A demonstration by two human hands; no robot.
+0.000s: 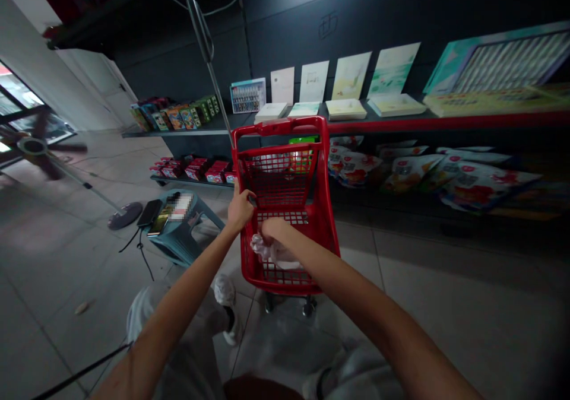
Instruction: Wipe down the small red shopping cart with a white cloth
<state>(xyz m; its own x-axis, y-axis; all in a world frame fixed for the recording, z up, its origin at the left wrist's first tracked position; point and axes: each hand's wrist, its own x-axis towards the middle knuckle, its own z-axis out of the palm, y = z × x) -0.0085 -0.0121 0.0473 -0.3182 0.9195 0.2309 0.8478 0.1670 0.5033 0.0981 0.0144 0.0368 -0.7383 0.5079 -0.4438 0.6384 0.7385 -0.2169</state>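
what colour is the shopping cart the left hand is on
The shopping cart is red, seen best in the head view.

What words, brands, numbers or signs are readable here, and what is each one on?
No text reads clearly enough to quote.
Wall mark: a character-like outline, too unclear to read surely.
Upright cards on the upper shelf: print too small.
Shiny packets below: red marks and print, blurred.
Boxes on the upper shelf's left end: blurred.
Small red boxes: blurred.
Red cart and white cloth: no lettering visible.
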